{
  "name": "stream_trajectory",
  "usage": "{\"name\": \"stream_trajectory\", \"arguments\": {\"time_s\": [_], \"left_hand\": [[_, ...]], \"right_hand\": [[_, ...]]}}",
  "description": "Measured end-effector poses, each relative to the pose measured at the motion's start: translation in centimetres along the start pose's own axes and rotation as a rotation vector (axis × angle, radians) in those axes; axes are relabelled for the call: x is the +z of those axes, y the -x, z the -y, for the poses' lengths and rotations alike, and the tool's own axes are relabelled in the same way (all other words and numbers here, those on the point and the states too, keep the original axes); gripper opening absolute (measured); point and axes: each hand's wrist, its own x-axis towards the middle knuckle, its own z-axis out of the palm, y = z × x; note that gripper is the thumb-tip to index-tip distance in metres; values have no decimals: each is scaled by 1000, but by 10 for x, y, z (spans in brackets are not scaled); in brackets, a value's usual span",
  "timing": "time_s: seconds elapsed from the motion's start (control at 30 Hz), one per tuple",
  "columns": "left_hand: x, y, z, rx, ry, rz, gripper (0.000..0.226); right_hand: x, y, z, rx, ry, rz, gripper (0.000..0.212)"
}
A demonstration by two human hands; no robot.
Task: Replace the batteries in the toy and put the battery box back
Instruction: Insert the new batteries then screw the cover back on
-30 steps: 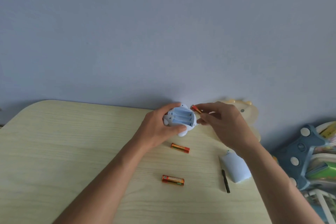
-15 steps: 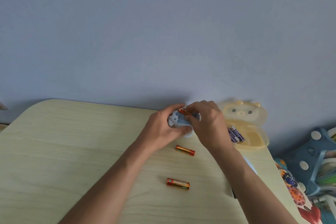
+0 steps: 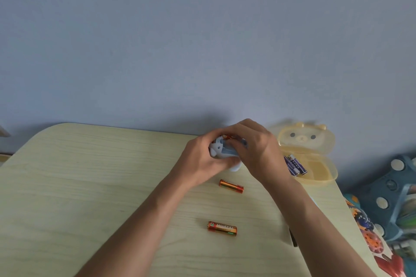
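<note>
My left hand point(image 3: 202, 159) grips a small light-blue toy point(image 3: 221, 149) near the table's far edge, its open battery bay facing up. My right hand point(image 3: 258, 150) lies over the toy with its fingers pressing an orange battery point(image 3: 227, 136) into the bay. Two more orange batteries lie loose on the table: one point(image 3: 231, 186) just below the hands and one point(image 3: 222, 228) nearer to me. A yellow bear-shaped battery box point(image 3: 315, 164) stands open to the right, with purple batteries point(image 3: 295, 164) inside. The toy's cover is hidden behind my right forearm.
The light wooden table point(image 3: 90, 186) has a rounded far-left corner and meets a blue-grey wall. A thin dark tool point(image 3: 293, 239) pokes out beside my right forearm. Blue toys and colourful clutter point(image 3: 387, 198) crowd the space beyond the table's right edge.
My right hand brought the orange battery from the toy's right side onto the battery bay and now covers it. The camera shifted, so the open yellow box shows fully.
</note>
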Motion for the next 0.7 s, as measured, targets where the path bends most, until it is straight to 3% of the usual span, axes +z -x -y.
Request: {"name": "stream_trajectory", "arguments": {"time_s": [0.4,0.57,0.7], "left_hand": [[1,-4,5,-34,-38,-2,66],[1,-5,3,-51,-49,-18,65],[0,-3,3,-60,-34,1,66]], "right_hand": [[11,5,-10,-55,72,-104,10],[13,4,-9,-32,129,-44,13],[-6,9,-5,2,-9,-12,18]]}}
